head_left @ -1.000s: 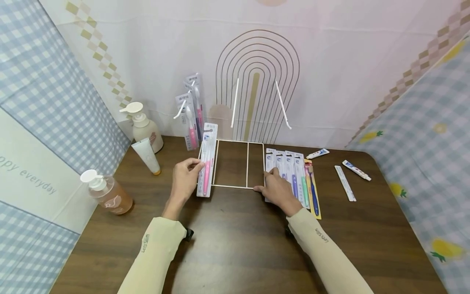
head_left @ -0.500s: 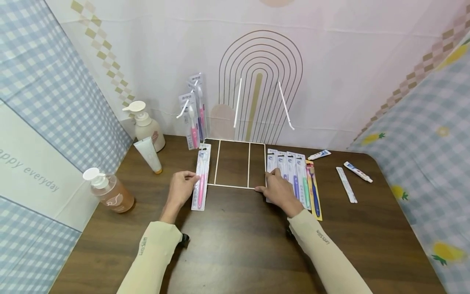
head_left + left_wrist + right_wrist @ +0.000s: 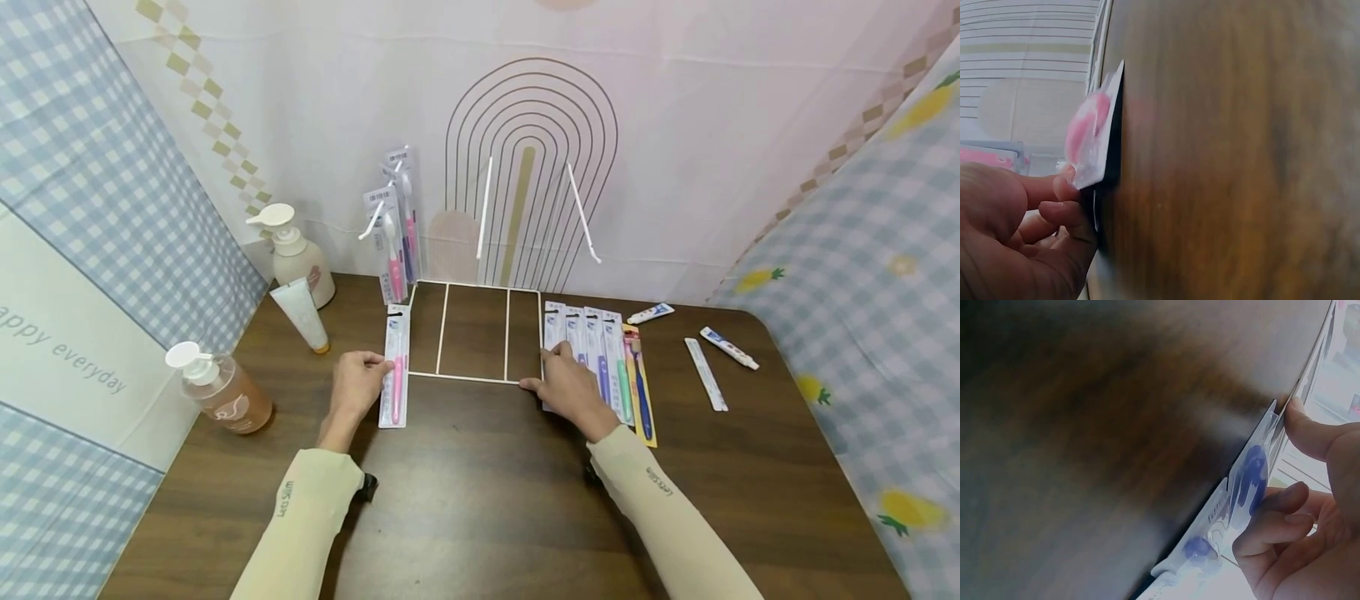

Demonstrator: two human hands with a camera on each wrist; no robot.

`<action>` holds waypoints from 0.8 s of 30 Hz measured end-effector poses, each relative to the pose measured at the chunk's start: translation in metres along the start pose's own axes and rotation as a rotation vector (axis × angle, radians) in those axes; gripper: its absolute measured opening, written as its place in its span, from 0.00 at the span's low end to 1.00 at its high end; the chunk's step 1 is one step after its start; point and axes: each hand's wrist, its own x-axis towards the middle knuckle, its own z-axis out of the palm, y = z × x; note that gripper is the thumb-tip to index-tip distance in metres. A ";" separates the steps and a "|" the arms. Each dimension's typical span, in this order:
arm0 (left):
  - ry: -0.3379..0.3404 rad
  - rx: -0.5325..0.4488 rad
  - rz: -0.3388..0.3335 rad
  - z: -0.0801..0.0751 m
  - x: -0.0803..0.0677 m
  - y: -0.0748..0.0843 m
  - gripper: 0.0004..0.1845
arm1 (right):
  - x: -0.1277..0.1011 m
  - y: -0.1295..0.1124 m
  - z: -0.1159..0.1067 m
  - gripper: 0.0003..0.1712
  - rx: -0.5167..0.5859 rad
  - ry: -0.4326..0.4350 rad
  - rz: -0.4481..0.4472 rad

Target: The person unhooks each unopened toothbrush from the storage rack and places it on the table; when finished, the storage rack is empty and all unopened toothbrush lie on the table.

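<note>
My left hand (image 3: 378,362) pinches the edge of a pink toothbrush pack (image 3: 395,367) that lies flat on the table just left of the white wire rack base (image 3: 507,333). In the left wrist view, the thumb and fingers (image 3: 1063,187) hold the pack's (image 3: 1094,134) near end. My right hand (image 3: 543,367) rests on the leftmost blue toothbrush pack (image 3: 553,329) of a row of packs (image 3: 611,358) right of the rack. Its thumb is at the pack's edge and its fingers (image 3: 1272,506) curl over the pack (image 3: 1250,475).
Two toothbrush packs (image 3: 393,225) hang on the rack's left hook; the other hooks (image 3: 581,212) are bare. Two pump bottles (image 3: 296,258) (image 3: 221,396) and a tube (image 3: 300,317) stand at the left. Small toothpaste tubes (image 3: 729,347) lie at the right. Fabric walls enclose the table (image 3: 480,500).
My left hand has drawn the pink pack down and to the left, off the rack's left edge, and laid it flat on the table. The right hand has stayed in place.
</note>
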 end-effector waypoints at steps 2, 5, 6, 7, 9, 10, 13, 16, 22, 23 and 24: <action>0.017 0.019 -0.010 -0.001 0.001 -0.001 0.11 | -0.002 -0.003 -0.003 0.53 0.001 -0.006 0.002; 0.030 0.051 -0.025 -0.003 0.003 -0.003 0.10 | -0.003 -0.005 -0.005 0.53 -0.009 -0.003 -0.005; 0.031 0.061 -0.031 -0.004 0.003 -0.003 0.09 | -0.004 -0.006 -0.007 0.53 -0.011 -0.006 -0.005; 0.032 0.069 -0.035 -0.005 0.004 -0.003 0.09 | -0.004 -0.006 -0.007 0.52 -0.019 -0.006 -0.009; 0.029 0.089 -0.034 -0.006 0.004 -0.003 0.08 | -0.002 -0.004 -0.005 0.52 -0.028 -0.005 -0.014; 0.027 0.094 -0.028 -0.006 0.004 -0.003 0.08 | -0.004 -0.007 -0.008 0.51 -0.025 -0.018 -0.006; 0.019 0.097 -0.023 -0.008 0.002 -0.001 0.08 | -0.006 -0.011 -0.012 0.51 -0.024 -0.028 0.005; 0.007 0.102 -0.029 -0.009 0.002 -0.001 0.08 | -0.013 -0.023 -0.021 0.49 -0.026 -0.054 0.023; 0.036 0.125 0.015 -0.008 0.008 -0.002 0.09 | -0.011 -0.018 -0.017 0.52 -0.019 -0.045 0.008; 0.051 0.128 0.033 -0.007 0.009 -0.001 0.09 | -0.008 -0.014 -0.014 0.53 -0.017 -0.035 0.004; 0.068 0.127 0.056 -0.007 0.012 0.000 0.10 | -0.006 -0.009 -0.009 0.53 -0.020 -0.024 -0.007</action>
